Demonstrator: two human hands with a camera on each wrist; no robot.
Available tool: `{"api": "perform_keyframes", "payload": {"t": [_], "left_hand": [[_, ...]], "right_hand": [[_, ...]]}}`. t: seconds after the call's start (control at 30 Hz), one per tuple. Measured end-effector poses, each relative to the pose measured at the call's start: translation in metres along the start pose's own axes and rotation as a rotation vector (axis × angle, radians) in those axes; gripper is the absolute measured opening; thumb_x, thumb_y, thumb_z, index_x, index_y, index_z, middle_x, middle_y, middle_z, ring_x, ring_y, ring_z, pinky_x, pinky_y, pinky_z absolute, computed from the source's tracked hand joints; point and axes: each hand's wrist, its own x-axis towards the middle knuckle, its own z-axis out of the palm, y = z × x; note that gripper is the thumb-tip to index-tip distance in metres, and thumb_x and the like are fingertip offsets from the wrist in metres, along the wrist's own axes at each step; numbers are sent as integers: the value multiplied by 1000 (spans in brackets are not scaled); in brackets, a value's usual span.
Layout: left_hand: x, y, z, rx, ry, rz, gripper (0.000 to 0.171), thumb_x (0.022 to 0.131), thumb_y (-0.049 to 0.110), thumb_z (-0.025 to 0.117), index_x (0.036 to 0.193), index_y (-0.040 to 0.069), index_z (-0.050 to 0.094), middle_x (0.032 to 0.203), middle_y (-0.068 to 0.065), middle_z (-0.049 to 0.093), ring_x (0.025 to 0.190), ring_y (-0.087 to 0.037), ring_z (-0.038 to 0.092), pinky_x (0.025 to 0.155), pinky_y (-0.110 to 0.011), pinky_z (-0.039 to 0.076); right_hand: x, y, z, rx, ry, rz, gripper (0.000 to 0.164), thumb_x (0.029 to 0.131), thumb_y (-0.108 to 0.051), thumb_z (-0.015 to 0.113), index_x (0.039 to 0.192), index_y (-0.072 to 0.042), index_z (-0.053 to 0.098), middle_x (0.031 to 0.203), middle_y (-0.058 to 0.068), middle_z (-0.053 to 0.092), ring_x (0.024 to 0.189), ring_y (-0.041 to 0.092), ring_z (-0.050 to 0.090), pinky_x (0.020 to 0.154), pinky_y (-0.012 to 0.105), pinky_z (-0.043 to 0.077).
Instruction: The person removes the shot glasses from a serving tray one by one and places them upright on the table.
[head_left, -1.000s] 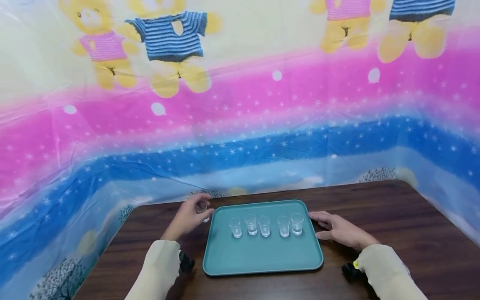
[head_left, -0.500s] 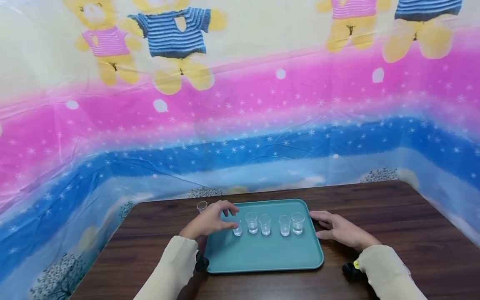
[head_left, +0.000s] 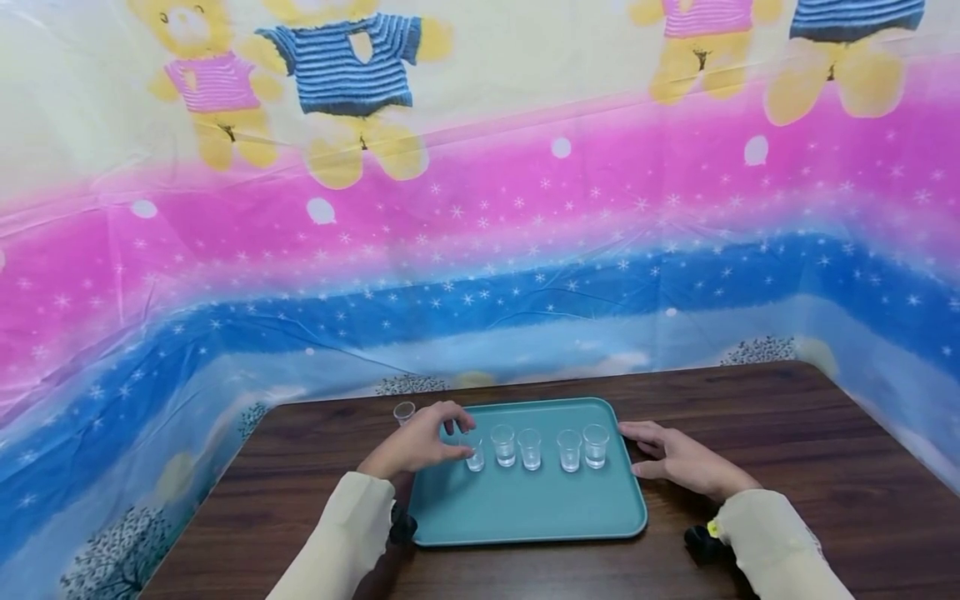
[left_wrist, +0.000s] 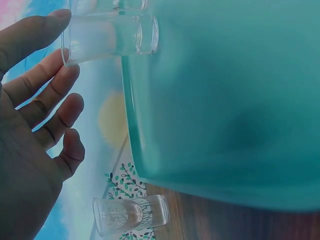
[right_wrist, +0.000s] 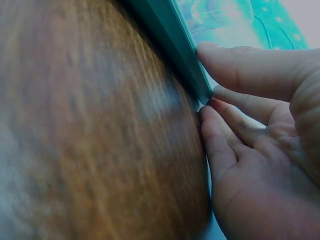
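Glasses (head_left: pixel 530 454), small and clear, stand in a row of five across the tray (head_left: pixel 540 512), the two nearest the right hand (head_left: pixel 684 463) close together, with a wider gap between them and the other three. At the opposite end of the row, the left hand (head_left: pixel 418 442) holds the end glass (head_left: pixel 476 461) near its rim, thumb on one side and fingertips on the other. In the left wrist view the last two fingers are bent and off the glass, whose base is at the tray's surface; a neighbouring glass shows partly at the top of that view. One lone glass (head_left: pixel 404 412) stands upright off the tray, on the table (head_left: pixel 750 433) just beside the left hand, which hides its lower part in the head view. The right hand's fingers and thumb are apart, nearly straight, touching the tray's edge; in the right wrist view the thumb tip meets the rim and the fingertips reach the tray's outer side. The tray, teal with rounded corners, lies flat on dark wood. Both sleeves (head_left: pixel 330 525) are cream, with a black device (head_left: pixel 703 544) under each wrist. Behind hangs a cloth (head_left: pixel 480 275) printed with bears above pink and blue bands.
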Motion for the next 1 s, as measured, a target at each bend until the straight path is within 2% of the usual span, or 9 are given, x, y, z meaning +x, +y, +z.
{"api": "perform_keyframes", "payload": {"t": [0.23, 0.57, 0.73, 0.9, 1.0], "left_hand": [[-1, 0, -1, -19, -6, -6, 29, 84, 19, 74, 107, 6, 63, 102, -2, 58, 85, -16, 50, 70, -34, 44], [-3, 2, -3, -26, -15, -69, 28, 84, 19, 72, 106, 7, 61, 97, -3, 58, 80, -20, 49, 65, -32, 43], [-12, -1, -14, -56, 31, -84, 28, 86, 19, 70, 108, 6, 60, 96, -7, 58, 75, -18, 47, 61, -33, 43], [-22, -6, -28, -48, 96, -103, 26, 86, 16, 70, 107, 4, 61, 81, -5, 55, 65, -18, 46, 56, -32, 42], [-27, -12, -35, -54, 124, -128, 24, 85, 13, 70, 105, 3, 61, 81, -5, 55, 66, -18, 48, 57, -32, 42]], "right_hand": [[1, 1, 0, 1, 5, 2, 71, 89, -21, 66, 148, -5, 29, 153, 23, 14, 135, 43, 21, 104, 49, 30], [0, -4, 1, 11, -2, 7, 71, 90, -20, 65, 148, -3, 28, 152, 23, 14, 135, 44, 20, 104, 50, 29], [1, -6, 0, -3, -23, -27, 71, 91, -20, 64, 148, -1, 26, 152, 26, 13, 135, 46, 20, 103, 50, 30], [0, -5, 0, 6, -5, 3, 71, 90, -20, 66, 148, -3, 28, 152, 24, 14, 135, 45, 21, 103, 51, 30], [-1, -4, 1, 8, 9, 21, 72, 89, -20, 66, 148, -4, 28, 152, 23, 14, 134, 46, 21, 102, 51, 31]]}}
